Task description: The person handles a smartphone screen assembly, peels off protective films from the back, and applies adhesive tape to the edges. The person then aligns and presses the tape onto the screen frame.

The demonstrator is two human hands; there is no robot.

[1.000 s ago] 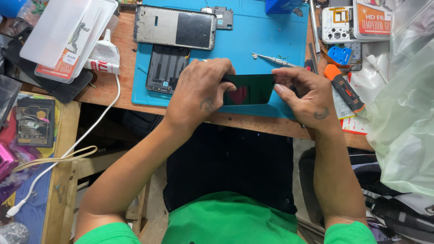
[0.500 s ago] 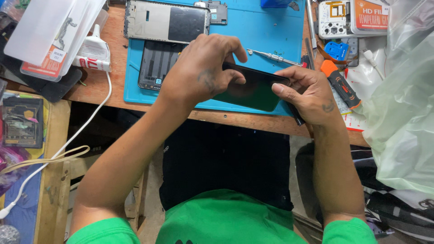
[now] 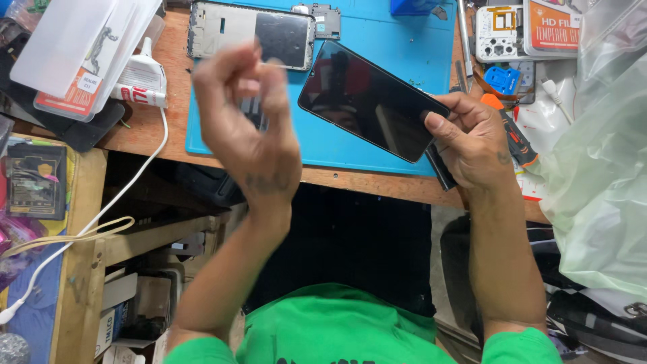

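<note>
Right hand point(image 3: 475, 138) pinching black phone screen point(image 3: 373, 100) at its near-right corner, above blue mat point(image 3: 404, 40) on bench point(image 3: 350, 180). Left hand point(image 3: 246, 114) raised left of screen, fingers loosely curled, holding nothing. Phone frame point(image 3: 251, 35) beyond.

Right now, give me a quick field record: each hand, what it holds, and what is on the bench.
left hand: raised above the blue mat, fingers curled, holding nothing visible, blurred
right hand: grips the dark screen panel by its near right end
screen panel: tilted, glossy face up, over the mat
phone frame: flat on the mat, far left
glue tube: on the wooden bench, left of the mat
plastic bag: right edge
</note>
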